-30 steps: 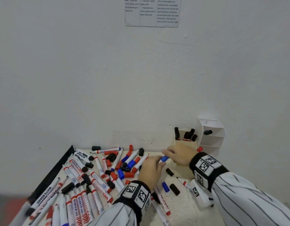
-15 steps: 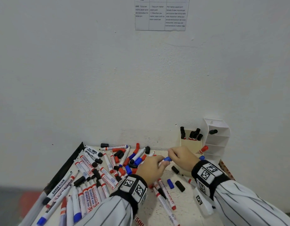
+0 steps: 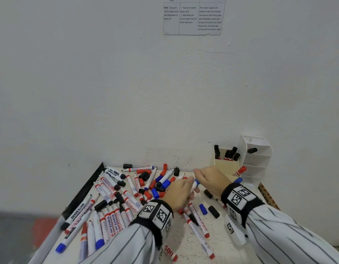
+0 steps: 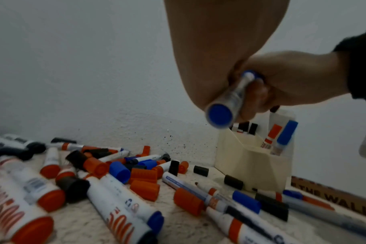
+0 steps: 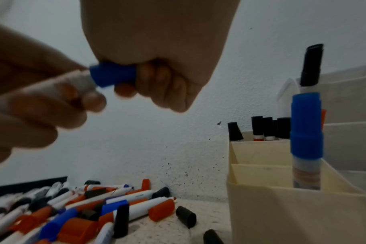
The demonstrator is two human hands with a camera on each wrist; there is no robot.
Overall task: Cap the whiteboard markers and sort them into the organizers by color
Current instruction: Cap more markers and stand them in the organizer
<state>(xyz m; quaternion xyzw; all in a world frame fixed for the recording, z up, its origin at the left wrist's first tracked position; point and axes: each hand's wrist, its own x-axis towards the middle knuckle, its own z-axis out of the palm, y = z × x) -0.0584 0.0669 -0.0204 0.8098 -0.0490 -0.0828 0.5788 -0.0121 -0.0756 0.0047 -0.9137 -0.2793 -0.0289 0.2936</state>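
My left hand [image 3: 183, 189] grips the white barrel of a blue whiteboard marker [image 4: 230, 100] above the middle of the table. My right hand [image 3: 204, 178] pinches a blue cap [image 5: 113, 76] that sits on the marker's tip, and the two hands touch. A cream organizer [image 3: 226, 165] stands at the back right. Its rear compartment holds several black-capped markers [image 3: 229, 154], and a blue-capped marker [image 5: 306, 132] stands in its front compartment. A white tiered organizer [image 3: 257, 164] next to it holds a black marker [image 3: 252, 150] and a red one [image 3: 240, 171].
A heap of red, blue and black markers and loose caps [image 3: 130, 187] covers the left and middle of the speckled table [image 3: 218, 242]. Loose black and blue caps [image 3: 208, 210] lie under my hands. A black rail [image 3: 84, 189] borders the left edge, and a wall rises behind.
Both hands have stayed together with the blue cap at the marker's tip. They sit slightly further right and nearer the organizers, and the head view has shifted.
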